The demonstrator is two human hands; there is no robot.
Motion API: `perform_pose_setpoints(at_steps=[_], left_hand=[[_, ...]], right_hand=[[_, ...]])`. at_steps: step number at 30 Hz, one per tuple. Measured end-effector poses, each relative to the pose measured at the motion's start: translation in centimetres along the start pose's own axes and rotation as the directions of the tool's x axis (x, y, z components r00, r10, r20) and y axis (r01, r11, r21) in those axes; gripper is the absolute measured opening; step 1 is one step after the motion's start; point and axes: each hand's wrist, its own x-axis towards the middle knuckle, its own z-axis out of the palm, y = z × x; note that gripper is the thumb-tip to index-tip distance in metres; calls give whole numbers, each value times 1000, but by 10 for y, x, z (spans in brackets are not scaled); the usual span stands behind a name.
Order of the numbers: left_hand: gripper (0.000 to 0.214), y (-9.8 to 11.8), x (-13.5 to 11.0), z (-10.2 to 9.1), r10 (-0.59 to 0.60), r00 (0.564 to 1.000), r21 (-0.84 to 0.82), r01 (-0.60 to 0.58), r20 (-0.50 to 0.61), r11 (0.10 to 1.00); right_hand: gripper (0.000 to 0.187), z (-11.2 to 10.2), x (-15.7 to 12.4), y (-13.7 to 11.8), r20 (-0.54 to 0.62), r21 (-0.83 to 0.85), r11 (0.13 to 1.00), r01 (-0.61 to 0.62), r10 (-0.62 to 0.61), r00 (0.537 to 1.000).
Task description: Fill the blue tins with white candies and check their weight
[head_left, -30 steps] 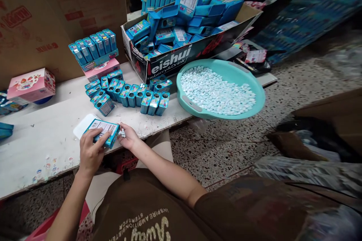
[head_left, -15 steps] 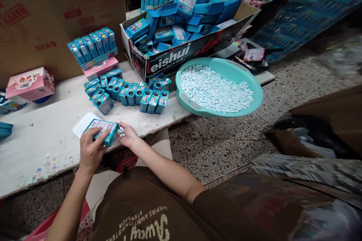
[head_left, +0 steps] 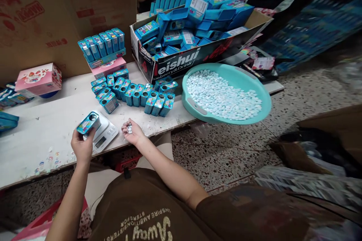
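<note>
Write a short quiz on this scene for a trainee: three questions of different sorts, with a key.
1. True or false: the white digital scale lies under the blue rectangular metal tin in the left hand.
2. Multiple choice: what lies in the open right hand? A) a pink cardboard box B) small white candies C) a green bottle
3. Fill in the blank: behind the round teal plastic basin, the open cardboard box printed "eishui" is filled with ____ tins.

Key: 1 true; 2 B; 3 blue.
</note>
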Motion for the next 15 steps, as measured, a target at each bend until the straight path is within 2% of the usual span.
perform_pose_setpoints(at_steps=[3, 6, 9, 15], left_hand=[[51, -12, 17, -6, -139, 987, -102, 131, -79, 986], [49, -18, 26, -12, -169, 980, -105, 159, -100, 982], [48, -21, 26, -12, -161, 984, -102, 153, -78, 983], [48, -25, 21, -8, -170, 985, -84, 172, 28, 982]], right_hand=[[45, -3, -7, -12, -15, 10, 999, -45, 45, 999], [45, -9, -13, -22, 13, -20, 999, -28, 28, 1000], [44, -16, -16, -30, 37, -56, 998, 9, -7, 999], [43, -27, -22, -33, 5, -79, 996, 35, -35, 999]])
